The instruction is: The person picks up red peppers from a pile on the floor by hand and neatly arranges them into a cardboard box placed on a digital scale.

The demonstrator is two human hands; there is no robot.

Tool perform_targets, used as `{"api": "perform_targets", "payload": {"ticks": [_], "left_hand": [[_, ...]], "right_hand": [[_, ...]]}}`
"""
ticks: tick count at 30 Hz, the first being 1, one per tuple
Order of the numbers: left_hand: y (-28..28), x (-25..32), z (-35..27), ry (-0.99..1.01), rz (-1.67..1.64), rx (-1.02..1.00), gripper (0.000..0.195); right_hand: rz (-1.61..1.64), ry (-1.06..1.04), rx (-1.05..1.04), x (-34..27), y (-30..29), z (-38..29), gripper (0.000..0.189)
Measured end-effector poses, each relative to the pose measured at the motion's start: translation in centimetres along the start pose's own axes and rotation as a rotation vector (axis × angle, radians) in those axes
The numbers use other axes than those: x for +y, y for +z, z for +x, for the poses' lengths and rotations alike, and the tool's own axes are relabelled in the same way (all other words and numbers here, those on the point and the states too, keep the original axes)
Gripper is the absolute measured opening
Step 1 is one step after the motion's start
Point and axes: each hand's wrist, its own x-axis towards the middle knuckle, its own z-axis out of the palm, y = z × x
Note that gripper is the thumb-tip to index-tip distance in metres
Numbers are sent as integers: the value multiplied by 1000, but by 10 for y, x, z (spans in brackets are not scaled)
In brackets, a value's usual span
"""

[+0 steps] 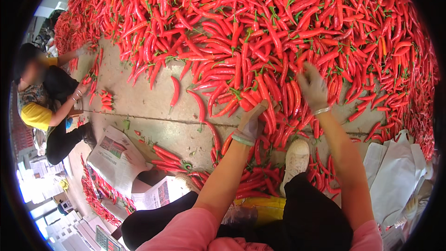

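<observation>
A great heap of red chili peppers [223, 42] with green stems spreads over the concrete floor [153, 101] before me. My left hand [253, 120], in a pale work glove with a bracelet at the wrist, is closed around a bunch of red chilies [266, 103] at the heap's near edge. To its right, my right hand [313, 87], also gloved, is at the heap with its fingers spread and slightly blurred; no pepper shows clearly in it. More chilies [258, 181] lie between my feet, under my left forearm.
A co-worker [38, 94] in a yellow-sleeved top sits at the left, handling chilies. Printed newspaper sheets [115, 157] lie left of my legs. White bags [395, 177] stand at the right, near my canvas shoe [297, 160]. A scale-like device [106, 238] is at the lower left.
</observation>
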Motion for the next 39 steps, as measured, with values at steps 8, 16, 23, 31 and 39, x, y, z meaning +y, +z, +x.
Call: {"api": "perform_targets", "payload": {"ticks": [8, 16, 23, 31, 39], "left_hand": [[-24, -14, -9, -84, -186, -233, 39], [-15, 0, -8, 88, -337, -156, 42], [-3, -3, -2, 67, -254, -284, 47], [-14, 1, -14, -14, -260, -220, 51], [-4, 12, -17, -47, -150, -173, 54]], "right_hand": [[45, -458, -255, -56, 23, -79, 29], [328, 123, -228, -26, -11, -39, 26], [-737, 107, 140, 35, -18, 50, 60], [-916, -13, -29, 35, -23, 51, 79], [-794, 136, -40, 11, -7, 72, 90]]}}
